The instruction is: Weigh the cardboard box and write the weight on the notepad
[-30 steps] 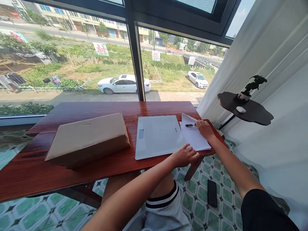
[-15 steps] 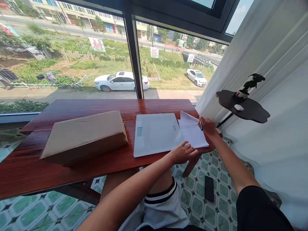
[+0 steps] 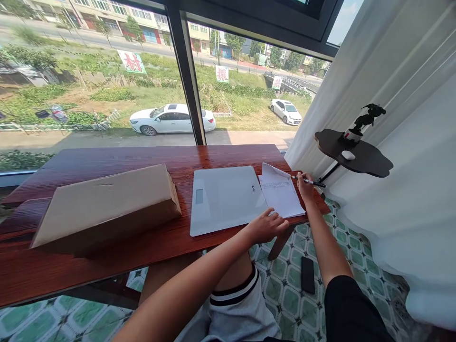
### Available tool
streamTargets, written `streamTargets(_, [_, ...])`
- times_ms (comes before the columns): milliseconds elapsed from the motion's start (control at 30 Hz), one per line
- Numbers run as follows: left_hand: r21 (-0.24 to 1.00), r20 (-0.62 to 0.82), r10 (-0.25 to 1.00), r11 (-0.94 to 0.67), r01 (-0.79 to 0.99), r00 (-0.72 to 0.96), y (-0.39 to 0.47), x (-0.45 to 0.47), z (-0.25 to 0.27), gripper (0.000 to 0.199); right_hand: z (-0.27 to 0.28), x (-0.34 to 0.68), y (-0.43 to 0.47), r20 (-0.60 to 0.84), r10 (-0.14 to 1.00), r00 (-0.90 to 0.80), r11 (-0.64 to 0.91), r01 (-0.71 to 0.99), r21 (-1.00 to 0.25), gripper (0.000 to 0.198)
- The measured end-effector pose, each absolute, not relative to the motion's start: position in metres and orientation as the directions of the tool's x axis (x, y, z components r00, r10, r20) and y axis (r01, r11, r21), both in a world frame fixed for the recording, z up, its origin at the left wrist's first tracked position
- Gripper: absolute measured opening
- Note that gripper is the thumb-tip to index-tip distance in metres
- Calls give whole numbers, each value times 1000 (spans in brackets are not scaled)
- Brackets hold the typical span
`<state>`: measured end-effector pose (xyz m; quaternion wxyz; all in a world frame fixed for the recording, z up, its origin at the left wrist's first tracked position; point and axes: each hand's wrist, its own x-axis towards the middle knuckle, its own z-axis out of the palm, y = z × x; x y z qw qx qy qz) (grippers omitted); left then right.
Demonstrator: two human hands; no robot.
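Right hand (image 3: pixel 305 186), right of frame centre: fingers closed around pen (image 3: pixel 309 181), pen lying near horizontal over right edge of paper sheet (image 3: pixel 281 195). Left hand (image 3: pixel 266 225), lower centre: fingers loosely spread, resting on near corner of sheet, holding nothing. Sheet lies on red wooden table (image 3: pixel 107 159), touching white flat scale (image 3: pixel 224 197). Cardboard box (image 3: pixel 107 204) at left, well apart.

You've got a thin black pen (image 3: pixel 309 181) w/ a pale tip, lying near level, tip toward the paper's far right edge. The white paper sheet (image 3: pixel 281 195) has faint printed rows up top, far corner curled up; it lies flat at the desk's right end, just beside a white board.
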<state>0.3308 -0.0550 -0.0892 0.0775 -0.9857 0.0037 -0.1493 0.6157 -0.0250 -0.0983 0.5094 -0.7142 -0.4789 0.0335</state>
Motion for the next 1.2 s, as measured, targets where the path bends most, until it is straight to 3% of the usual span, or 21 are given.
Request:
streamTargets(133, [-177, 287, -32, -984, 20, 957, -55, 329, -89, 32, -89, 602, -31, 319, 782, 535, -3, 515, -857, 38])
streamTargets(300, [-188, 273, -40, -982, 12, 961, -54, 329, -89, 34, -86, 592, -38, 271, 824, 497, -25, 509, -860, 43])
streamTargets(567, [-170, 261, -35, -985, 10, 965, -54, 329, -87, 33, -88, 591, -35, 183, 865, 467, -85, 496, -864, 28])
streamTargets(1200, [-149, 262, -26, -989, 13, 965, -55, 329, -84, 31, -89, 592, -34, 176, 878, 444, -92, 518, -851, 29])
